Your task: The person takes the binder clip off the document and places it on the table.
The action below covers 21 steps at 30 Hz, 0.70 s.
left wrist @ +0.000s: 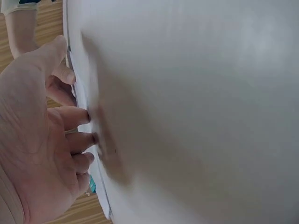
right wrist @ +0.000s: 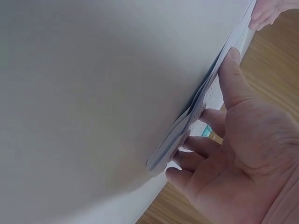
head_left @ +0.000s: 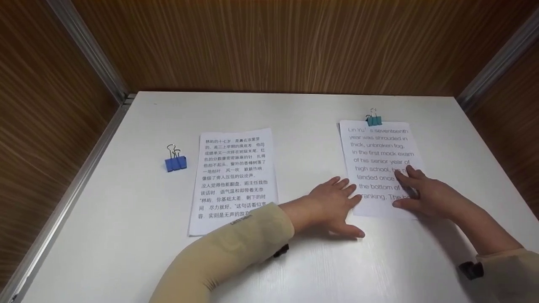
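A stack of paper with English print (head_left: 381,145) lies on the right of the table, a teal binder clip (head_left: 374,120) on its top edge. My left hand (head_left: 330,204) spreads its fingers at the stack's left edge, thumb over the bare tabletop. Over the lower right of the print, my right hand (head_left: 436,195) rests its fingertips and thumb on the page. From the right wrist, the layered sheet edges (right wrist: 180,123) show slightly fanned beside the fingers. Farther left is a second paper stack with Chinese print (head_left: 236,168), partly covered by the left sleeve.
A blue binder clip (head_left: 175,163) stands on the white table (head_left: 105,235), left of the Chinese-print stack, its wire handles up. Wood-grain panels (head_left: 286,46) enclose the table at the back and sides, with metal strips at the corners.
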### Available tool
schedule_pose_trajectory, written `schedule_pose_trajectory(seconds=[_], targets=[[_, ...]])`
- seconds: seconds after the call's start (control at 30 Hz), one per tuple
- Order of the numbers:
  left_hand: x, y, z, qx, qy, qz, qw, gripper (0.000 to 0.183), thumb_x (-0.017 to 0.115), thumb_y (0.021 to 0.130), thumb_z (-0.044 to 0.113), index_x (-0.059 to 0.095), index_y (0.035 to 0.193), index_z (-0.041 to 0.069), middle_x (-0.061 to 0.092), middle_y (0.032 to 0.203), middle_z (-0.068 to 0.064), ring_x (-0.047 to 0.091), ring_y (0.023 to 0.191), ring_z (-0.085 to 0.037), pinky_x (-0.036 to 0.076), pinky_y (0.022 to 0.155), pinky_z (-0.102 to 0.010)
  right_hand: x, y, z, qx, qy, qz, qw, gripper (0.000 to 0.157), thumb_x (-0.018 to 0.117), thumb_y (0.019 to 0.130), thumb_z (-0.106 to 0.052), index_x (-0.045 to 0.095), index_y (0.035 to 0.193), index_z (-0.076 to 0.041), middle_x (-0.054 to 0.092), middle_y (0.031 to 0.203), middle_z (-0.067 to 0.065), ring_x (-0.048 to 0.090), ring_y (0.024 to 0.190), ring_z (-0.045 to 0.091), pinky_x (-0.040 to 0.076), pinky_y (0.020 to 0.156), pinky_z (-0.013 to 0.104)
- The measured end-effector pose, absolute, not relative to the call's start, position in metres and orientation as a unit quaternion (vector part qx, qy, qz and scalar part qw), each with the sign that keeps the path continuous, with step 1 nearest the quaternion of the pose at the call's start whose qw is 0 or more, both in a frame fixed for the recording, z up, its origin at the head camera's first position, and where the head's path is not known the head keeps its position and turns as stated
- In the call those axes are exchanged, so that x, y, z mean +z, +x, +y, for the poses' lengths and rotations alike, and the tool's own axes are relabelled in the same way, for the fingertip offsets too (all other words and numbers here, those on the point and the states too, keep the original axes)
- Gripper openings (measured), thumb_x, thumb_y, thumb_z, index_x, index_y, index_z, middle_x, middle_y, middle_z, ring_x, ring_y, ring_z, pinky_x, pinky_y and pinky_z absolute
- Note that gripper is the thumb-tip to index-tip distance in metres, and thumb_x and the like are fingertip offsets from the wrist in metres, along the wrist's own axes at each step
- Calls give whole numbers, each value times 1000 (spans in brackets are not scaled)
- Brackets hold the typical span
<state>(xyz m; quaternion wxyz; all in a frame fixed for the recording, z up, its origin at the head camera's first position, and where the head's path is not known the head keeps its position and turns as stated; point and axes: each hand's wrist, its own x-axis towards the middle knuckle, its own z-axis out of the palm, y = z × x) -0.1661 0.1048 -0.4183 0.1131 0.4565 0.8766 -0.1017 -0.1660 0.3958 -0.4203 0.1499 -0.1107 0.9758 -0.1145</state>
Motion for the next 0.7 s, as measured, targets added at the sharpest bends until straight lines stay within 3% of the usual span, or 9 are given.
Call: schedule_pose_trajectory(seconds=[0.7], targets=[[-419, -144, 36, -53, 483, 869, 90, 94, 31, 84, 82, 35, 152, 17, 29, 157, -10, 20, 147, -26, 8, 120, -37, -419, -146, 331, -93, -123, 978, 142, 97, 63, 81, -67, 29, 153, -12, 18, 156, 28, 19, 137, 56, 26, 104, 69]])
